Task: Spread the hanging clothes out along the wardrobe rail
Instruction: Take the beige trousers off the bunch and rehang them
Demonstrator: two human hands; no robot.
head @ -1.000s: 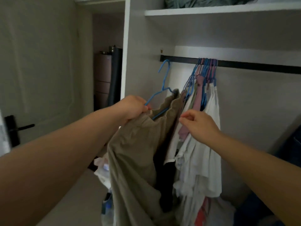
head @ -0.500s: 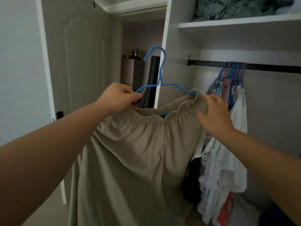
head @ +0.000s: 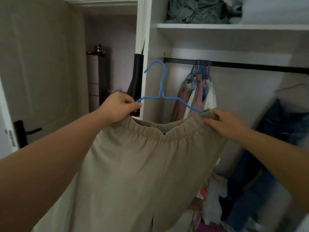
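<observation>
A beige garment (head: 142, 164) with an elastic waistband hangs on a blue wire hanger (head: 161, 91), held in the air off the black wardrobe rail (head: 250, 66). My left hand (head: 118, 107) grips the hanger's left end together with the waistband. My right hand (head: 224, 123) pinches the waistband at the hanger's right end. The hanger's hook sits just left of the rail's left end, free of it. A tight bunch of hanging clothes (head: 197, 94) on blue and pink hangers crowds the rail near its left end.
The rail runs bare to the right of the bunch. Dark blue clothes (head: 275, 156) hang at the right. A shelf (head: 234, 26) above holds folded fabric. Loose clothes (head: 212, 206) pile on the wardrobe floor. A door with a black handle (head: 26, 131) stands at the left.
The beige garment came off the rail and was turned to face me, then spread wide between both hands. My right hand moved from the bunch to the waistband's right end.
</observation>
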